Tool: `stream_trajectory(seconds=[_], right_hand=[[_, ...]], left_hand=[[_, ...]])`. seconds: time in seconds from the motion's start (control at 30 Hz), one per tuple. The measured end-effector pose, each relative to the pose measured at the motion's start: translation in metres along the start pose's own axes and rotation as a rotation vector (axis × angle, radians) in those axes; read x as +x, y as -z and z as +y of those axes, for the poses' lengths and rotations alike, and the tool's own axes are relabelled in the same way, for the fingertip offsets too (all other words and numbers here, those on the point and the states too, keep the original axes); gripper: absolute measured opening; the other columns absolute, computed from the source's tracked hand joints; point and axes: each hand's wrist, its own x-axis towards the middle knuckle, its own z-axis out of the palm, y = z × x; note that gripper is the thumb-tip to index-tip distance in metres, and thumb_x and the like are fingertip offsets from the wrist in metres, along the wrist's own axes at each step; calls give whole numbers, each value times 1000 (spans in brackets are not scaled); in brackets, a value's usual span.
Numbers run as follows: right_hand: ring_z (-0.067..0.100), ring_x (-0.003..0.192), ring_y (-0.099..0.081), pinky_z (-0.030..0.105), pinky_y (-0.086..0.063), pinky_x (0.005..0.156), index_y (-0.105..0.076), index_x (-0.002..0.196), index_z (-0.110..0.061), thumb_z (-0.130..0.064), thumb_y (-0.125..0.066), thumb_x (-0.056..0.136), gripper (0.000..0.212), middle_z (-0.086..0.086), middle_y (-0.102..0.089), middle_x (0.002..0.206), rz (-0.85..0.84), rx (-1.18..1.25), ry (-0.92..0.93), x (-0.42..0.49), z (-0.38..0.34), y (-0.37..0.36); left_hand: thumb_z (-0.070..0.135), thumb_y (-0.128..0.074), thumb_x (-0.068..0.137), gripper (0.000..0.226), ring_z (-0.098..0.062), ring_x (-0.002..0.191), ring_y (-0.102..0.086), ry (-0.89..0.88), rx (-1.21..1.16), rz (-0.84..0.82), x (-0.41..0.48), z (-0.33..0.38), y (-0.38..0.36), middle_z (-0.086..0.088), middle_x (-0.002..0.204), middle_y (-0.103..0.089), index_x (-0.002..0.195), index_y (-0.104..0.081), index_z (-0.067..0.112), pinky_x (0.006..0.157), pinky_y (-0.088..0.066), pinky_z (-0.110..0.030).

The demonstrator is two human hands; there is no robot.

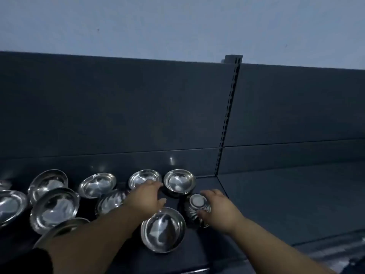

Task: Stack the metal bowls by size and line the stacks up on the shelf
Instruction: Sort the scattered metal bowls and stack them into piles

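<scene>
Your shelf (276, 204) carries loose metal bowls (54, 209) on its left part, with a slotted upright (227, 123) behind. A big bowl (163, 229) sits btwn your arms. Your L hand (148, 196) lies flat, fingers (154, 184) straight, holding nothing, by 2 rear bowls (179, 180). Your R hand (221, 211) curls round a small base-up bowl (197, 206).

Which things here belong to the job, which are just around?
Job: metal bowls, upside-down bowl gripped by right hand, left hand, shelf.
Just there: slotted post, back panel, wall.
</scene>
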Motion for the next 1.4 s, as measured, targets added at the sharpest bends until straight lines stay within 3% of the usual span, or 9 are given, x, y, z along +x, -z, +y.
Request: stream_trajectory(seconds=[0.33, 0.47, 0.63, 0.8, 0.97, 1.13, 1.27, 1.33, 1.4], right_hand=[[13, 132, -37, 30, -37, 109, -29, 146, -36, -56, -77, 66, 96, -12, -34, 144, -266, 81, 209, 53, 55, -12], [10, 130, -41, 27, -37, 108, -28, 147, -35, -55, -78, 62, 100, -10, -36, 146, -321, 151, 228, 62, 62, -13], [9, 129, -42, 24, -37, 105, -27, 146, -36, -57, -75, 64, 97, -11, -36, 146, -277, 156, 214, 65, 77, -6], [9, 136, -31, 27, -31, 113, -14, 149, -39, -60, -80, 52, 119, -16, -27, 149, -304, 151, 195, 60, 86, -7], [7, 124, -42, 24, -37, 106, -23, 144, -41, -57, -81, 49, 112, -14, -39, 137, -204, 232, 110, 53, 85, -2], [-2, 99, -61, 9, -47, 80, -38, 129, -41, -41, -88, 58, 87, -19, -61, 113, -151, 593, -94, 44, 86, 19], [12, 97, -67, 24, -53, 75, -43, 133, -35, -46, -79, 64, 79, -4, -67, 116, -260, 1059, -298, 39, 84, 38], [16, 82, -66, 30, -54, 74, -54, 128, -26, -51, -68, 67, 67, 3, -72, 105, -327, 1303, -353, 35, 82, 46], [17, 63, -63, 41, -52, 84, -63, 117, -13, -53, -58, 77, 57, 9, -71, 87, -361, 1474, -415, 34, 82, 49]], left_hand=[[40, -62, 85, 47, -13, 121, -50, 38, 57, -62, 42, 31, -35, 6, 131, -55, 130, -54, 29, 102, -40, -27], [38, -61, 85, 43, -13, 118, -53, 25, 116, -89, 49, 36, -42, 8, 127, -59, 128, -56, 33, 99, -42, -28], [36, -62, 86, 33, -14, 119, -50, 0, 190, -43, 60, 40, -42, 10, 126, -59, 119, -61, 33, 99, -41, -28], [34, -61, 86, 18, -15, 111, -52, 16, 180, 8, 65, 41, -46, 13, 113, -64, 103, -68, 32, 91, -47, -30], [34, -60, 86, 15, -13, 106, -57, 7, 112, 26, 71, 35, -46, 11, 108, -65, 99, -69, 32, 87, -51, -34], [31, -63, 87, 15, -12, 98, -60, 45, -98, 132, 68, 38, -40, 8, 104, -64, 99, -69, 26, 84, -47, -27], [26, -63, 89, 6, -4, 84, -62, 125, -471, 185, 64, 45, -34, 13, 86, -68, 86, -64, 31, 71, -41, -10], [21, -62, 91, 14, -4, 80, -64, 144, -686, 199, 62, 49, -31, 11, 81, -70, 82, -62, 31, 74, -44, -16], [20, -60, 92, 12, -7, 78, -65, 148, -830, 232, 59, 53, -27, 7, 80, -72, 83, -63, 28, 77, -48, -23]])
